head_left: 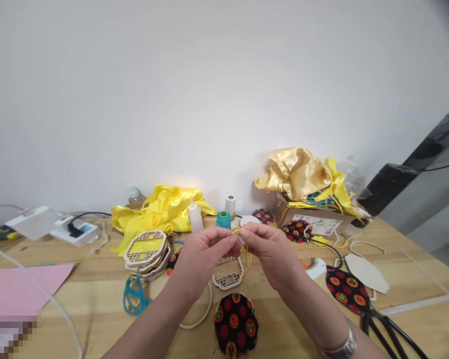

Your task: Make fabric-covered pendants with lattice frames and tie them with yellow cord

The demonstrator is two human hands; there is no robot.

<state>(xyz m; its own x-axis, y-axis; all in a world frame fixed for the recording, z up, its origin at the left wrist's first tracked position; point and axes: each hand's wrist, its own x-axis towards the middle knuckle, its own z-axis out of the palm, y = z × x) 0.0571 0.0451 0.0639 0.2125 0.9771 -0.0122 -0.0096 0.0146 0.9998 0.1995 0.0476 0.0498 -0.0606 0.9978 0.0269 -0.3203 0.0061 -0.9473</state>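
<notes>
My left hand [214, 248] and my right hand [267, 249] are raised side by side, each with thumb and fingers pinched on a thin yellow cord [249, 259]. Part of the cord hangs in a loop between them. Below and behind the fingers lies a pale wooden lattice frame [228, 281], partly hidden by my left hand. Nearer to me on the table is a dark round fabric piece [236, 324] with orange and red flower patterns.
Stacked lattice frames [145, 249] and yellow cloth [160, 209] lie left. Behind stand a teal thread spool [223, 219] and a white bottle [195, 217]. At right are a cardboard box [318, 224] with gold cloth [295, 172], a patterned piece [347, 289] and black-handled scissors [389, 329].
</notes>
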